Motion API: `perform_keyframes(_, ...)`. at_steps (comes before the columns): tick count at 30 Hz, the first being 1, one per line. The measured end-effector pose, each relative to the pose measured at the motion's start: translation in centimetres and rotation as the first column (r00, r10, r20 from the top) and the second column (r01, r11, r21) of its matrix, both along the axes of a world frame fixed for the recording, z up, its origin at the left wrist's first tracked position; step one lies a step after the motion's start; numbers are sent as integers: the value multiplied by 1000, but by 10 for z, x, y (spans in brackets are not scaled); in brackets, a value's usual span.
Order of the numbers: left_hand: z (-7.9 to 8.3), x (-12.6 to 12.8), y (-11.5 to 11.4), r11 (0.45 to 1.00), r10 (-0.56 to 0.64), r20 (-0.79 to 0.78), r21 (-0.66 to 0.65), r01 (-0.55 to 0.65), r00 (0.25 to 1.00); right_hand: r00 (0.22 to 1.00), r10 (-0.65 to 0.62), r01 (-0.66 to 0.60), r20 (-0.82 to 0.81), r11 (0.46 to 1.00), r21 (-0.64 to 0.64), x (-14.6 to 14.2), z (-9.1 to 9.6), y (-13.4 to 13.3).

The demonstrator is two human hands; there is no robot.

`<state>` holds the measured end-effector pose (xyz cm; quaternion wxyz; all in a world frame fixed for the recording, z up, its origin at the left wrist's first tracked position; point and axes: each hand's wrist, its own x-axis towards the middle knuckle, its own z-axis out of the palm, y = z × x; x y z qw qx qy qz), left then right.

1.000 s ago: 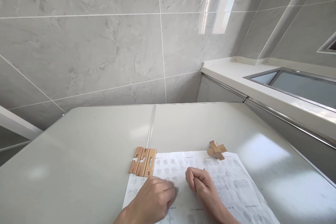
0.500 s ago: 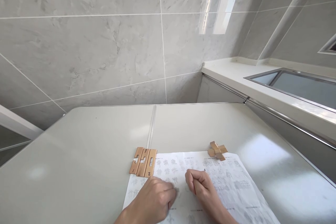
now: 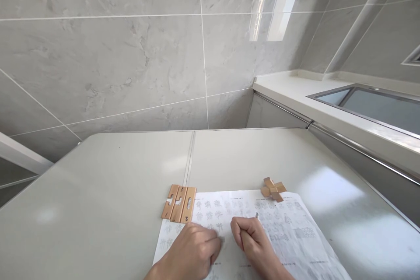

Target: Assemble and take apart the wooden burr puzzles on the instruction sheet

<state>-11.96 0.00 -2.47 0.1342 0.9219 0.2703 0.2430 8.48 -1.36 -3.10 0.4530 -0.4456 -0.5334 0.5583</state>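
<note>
The three slats point(image 3: 178, 210) were laid side by side just beyond the left hand point(image 3: 195, 247) and slightly to its left, long axes pointed away from it; the near end of the rightmost was almost met by the knuckles, though contact could not be confirmed. The sheet point(image 3: 226, 210) was spread beneath both hands, its far left corner overlapped by the slats. The left hand was the nearer to them; the right hand point(image 3: 251, 236) was placed well apart. Its fist was closed, with a grey tip point(image 3: 257, 215) seen just beyond; whether that was held could not be told. The left fingers were curled, their grip hidden. The cross point(image 3: 273, 189) was set beyond the right hand, at the sheet's far edge, on the desk point(image 3: 108, 192).
</note>
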Motion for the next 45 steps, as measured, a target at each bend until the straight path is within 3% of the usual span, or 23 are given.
perform_keyframes(13, 4, 1, 0, 1000, 10, -2, 7, -10, 1000, 998, -50, 48, -25, 997, -54, 3, 1, 2)
perform_keyframes(19, 7, 2, 1, 1000, 0, 24, -8, 0, 1000, 975, -76, 35, -209, 980, -194, 5, 3, 6)
perform_keyframes(24, 9, 2, 1, 1000, 0, -2, -17, 0, 1000, 887, -149, 0, -437, 946, -323, 7, 9, 10)
perform_keyframes(33, 11, 0, 2, 998, 14, -15, -53, -15, 1000, 692, -209, -134, -691, 903, -408, 20, 9, 23)
perform_keyframes(38, 10, 0, 4, 999, 15, -17, -51, -16, 1000, 581, -263, -139, -770, 900, -412, 27, 9, 29)
perform_keyframes(45, 12, 0, 4, 998, 23, -3, -52, -23, 1000, 507, -296, -154, -810, 893, -423, 29, 11, 31)
